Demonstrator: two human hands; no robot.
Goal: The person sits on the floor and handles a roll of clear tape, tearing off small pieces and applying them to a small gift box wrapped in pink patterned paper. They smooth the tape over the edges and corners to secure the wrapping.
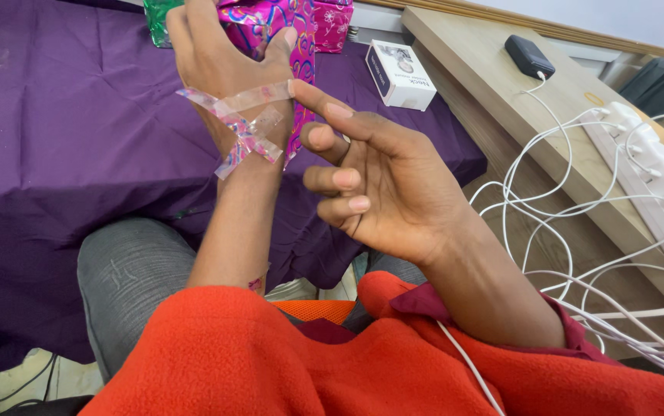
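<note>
Tape strips [243,123] on back of left hand [228,65]; right hand [382,185] just right of it; wrapped parcel [270,27] behind it; small box [401,75], power strip [648,181] farther right.

Pink patterned wrapping paper [270,23], purple cloth [62,131], perhaps clear tape [243,115]

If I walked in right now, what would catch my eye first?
Probably the strips of clear tape stuck crosswise on the back of the left hand, with the right hand reaching a fingertip to one strip. Behind them lies shiny pink wrapping paper on a purple cloth.
</note>
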